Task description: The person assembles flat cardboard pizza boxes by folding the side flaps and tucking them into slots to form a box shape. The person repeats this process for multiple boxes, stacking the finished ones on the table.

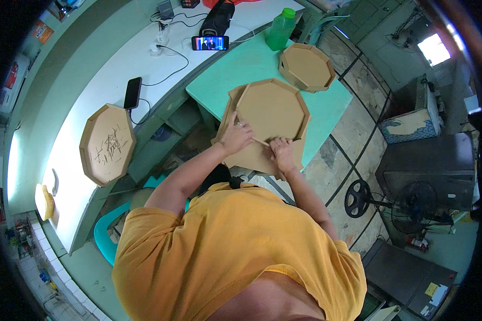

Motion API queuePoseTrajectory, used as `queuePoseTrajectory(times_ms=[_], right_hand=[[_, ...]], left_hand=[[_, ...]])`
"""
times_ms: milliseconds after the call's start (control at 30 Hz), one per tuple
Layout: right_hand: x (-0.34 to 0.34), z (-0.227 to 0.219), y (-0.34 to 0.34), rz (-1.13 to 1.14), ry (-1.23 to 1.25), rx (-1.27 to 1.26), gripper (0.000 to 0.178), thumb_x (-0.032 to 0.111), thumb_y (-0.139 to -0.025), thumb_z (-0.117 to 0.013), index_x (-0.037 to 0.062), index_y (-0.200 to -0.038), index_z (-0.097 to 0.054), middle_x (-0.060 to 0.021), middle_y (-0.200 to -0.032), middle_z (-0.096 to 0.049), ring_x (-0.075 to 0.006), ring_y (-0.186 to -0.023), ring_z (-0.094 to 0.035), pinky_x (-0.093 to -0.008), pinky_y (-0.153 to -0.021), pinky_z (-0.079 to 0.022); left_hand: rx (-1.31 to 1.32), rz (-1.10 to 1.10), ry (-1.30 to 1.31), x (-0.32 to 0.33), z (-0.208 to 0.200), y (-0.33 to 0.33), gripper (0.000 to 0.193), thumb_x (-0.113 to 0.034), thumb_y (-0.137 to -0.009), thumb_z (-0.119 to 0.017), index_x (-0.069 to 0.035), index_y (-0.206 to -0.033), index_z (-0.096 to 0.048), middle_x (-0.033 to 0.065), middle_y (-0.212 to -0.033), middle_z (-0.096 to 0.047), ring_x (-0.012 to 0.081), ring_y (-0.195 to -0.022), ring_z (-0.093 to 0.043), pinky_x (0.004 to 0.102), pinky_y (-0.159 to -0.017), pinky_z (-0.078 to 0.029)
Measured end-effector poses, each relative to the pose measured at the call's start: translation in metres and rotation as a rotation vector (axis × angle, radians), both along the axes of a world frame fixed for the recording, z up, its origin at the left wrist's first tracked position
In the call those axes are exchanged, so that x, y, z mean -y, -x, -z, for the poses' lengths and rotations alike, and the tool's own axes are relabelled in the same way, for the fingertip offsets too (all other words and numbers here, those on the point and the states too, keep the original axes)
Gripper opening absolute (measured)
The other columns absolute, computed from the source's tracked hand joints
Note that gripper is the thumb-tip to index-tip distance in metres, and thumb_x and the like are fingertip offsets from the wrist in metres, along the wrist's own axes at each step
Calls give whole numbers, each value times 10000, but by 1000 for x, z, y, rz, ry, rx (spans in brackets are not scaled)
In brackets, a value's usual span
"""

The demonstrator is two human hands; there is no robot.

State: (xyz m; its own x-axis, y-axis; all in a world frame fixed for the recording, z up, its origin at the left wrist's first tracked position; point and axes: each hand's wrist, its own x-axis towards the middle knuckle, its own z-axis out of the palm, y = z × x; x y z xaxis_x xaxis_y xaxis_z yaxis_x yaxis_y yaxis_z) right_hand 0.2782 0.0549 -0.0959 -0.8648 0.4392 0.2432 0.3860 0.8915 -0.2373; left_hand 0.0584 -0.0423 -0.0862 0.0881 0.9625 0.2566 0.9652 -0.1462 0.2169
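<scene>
On the green table [211, 85], the card tray [273, 109] should handle light and stiff but creasable, best held by its rim, where left hand [237, 137] at eight o'clock and right hand [282, 152] at six rest, each grip's closure impossible to tell.

It looks like a room in a home, doubling as a small workspace: a curved white worktop [107, 85] with a phone [133, 93] on a cable, a green worktop [211, 85] bearing cardboard trays [273, 109], a plastic chair [103, 231], a standing fan [414, 206], dark cabinets [434, 160] and a stone-like tiled floor [359, 144]
</scene>
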Motion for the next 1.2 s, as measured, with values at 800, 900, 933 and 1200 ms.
queuePoseTrajectory(times_ms=[800, 900, 933, 1200], right_hand=[[18, -123, -12, 376, 873, -885, 311, 167, -910, -650, -7, -1149, -556, -35, -1022, -607, -109, -938, -558, -269, -825, -458], [13, -117, -12, 504, 835, -1018, 240, 178, -929, -638, 1, -1082, -587, -9, -940, -626, -59, -833, -547, -234, -741, -449], [10, -117, -12, 561, 847, -1083, 230, 181, -931, -638, 2, -1069, -592, -4, -924, -631, -50, -812, -544, -226, -728, -444], [2, -97, -5, 599, 988, -1199, 168, 188, -952, -608, 20, -953, -620, -1, -869, -630, -48, -765, -534, -217, -715, -437]], left_hand=[[1387, -605, 192, -34, -24, 26, 270, -47, -826, -594, 21, -1087, -613, 87, -971, -662, 203, -911, -651, 342, -754, -524], [1467, -512, 186, -36, -27, 24, 275, -62, -807, -605, 24, -1067, -625, 94, -951, -673, 210, -885, -657, 345, -758, -520], [1522, -469, 207, -35, -28, 24, 283, -69, -804, -610, 25, -1071, -625, 99, -955, -676, 215, -882, -659, 349, -766, -521], [1378, -533, 153, -40, -14, 32, 331, -158, -827, -665, 23, -1098, -614, 110, -1039, -658, 249, -920, -656, 370, -809, -529]])
